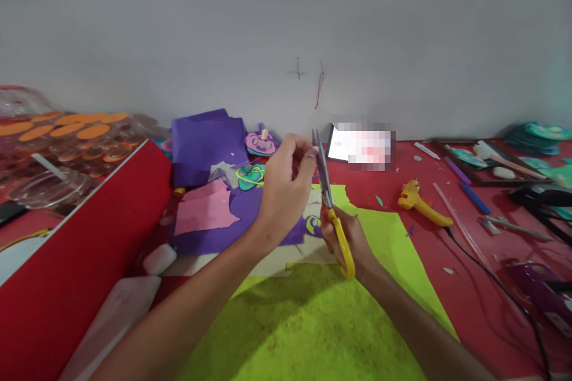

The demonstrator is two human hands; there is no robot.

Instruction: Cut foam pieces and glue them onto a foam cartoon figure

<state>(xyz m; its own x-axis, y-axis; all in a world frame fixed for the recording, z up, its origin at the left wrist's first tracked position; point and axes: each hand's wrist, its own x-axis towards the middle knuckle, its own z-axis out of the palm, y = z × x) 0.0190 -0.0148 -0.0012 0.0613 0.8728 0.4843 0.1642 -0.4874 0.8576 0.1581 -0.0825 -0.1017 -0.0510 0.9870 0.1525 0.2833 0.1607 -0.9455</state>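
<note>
Head camera view shows two bare hands at work over a red table (370, 184). The left hand (292, 169) is in the middle of the frame, with its fingers pinched close together. A small pale bit (316, 149) shows at its fingertips, but it is too small to tell what it is. The right hand (346, 232), just right of the middle, holds scissors (329, 205) by their yellow handles. The scissors point up, their blades right beside the left fingertips, and the two tips are a little apart. Under the hands, a big yellow-green sheet (313, 321) covers the bottom middle of the frame. Left of the middle lie purple sheets (208, 146), with a pink piece (203, 208) on top of the purple. A pink shape with a purple edge (260, 144) and a teal shape (250, 177) are near the left hand. Behind the scissors, a lit screen (342, 144), partly blurred out, is near the pale wall (201, 41). Over on the right side, a yellow glue gun (420, 202) lies on the table with its black cord, near a blue pen (475, 197). A dark tray (527, 177) with little things in it is at the far right. A red board (98, 232) stands at the left, and orange circles (69, 130) lie beyond it in the upper left.
</note>
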